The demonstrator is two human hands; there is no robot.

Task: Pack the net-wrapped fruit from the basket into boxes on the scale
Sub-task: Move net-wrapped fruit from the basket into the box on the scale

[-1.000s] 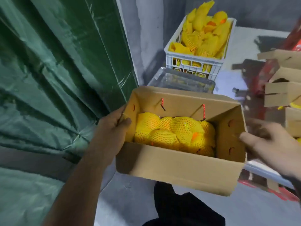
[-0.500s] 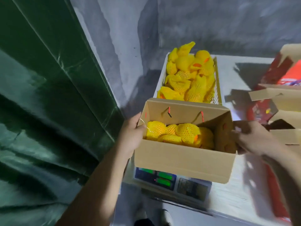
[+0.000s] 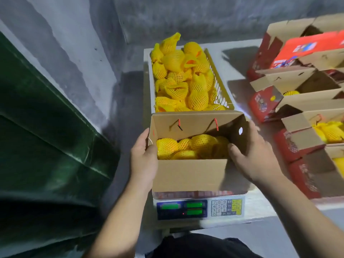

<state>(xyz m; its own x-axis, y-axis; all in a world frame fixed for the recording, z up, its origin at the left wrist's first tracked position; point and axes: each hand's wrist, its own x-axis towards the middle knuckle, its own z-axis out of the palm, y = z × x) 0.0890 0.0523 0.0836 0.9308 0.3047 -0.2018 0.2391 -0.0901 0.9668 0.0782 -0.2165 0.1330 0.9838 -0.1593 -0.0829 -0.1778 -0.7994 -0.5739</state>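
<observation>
Open cardboard box sits over the scale, at centre frame; whether its base fully rests on the platter cannot be told. Inside, net-wrapped fruit in yellow foam mesh fills the lower half.

Left hand at the box's 9 o'clock wall: palm flat on the outside, thumb hooked over the rim, touching the nearest fruit's edge. Fingers are under or behind the box, hidden. Grip closed on the wall.

Right hand at the 3 o'clock wall: thumb inside the box near the fruit, fingers spread wide along the outside of the wall (a small hole in the wall shows just above). Grasping the box side.

Basket at 12 o'clock, just behind the box, heaped with more wrapped fruit. Red-and-brown cartons from 1 to 3 o'clock on the white table, some holding yellow fruit. Green tarp at 9 o'clock.
</observation>
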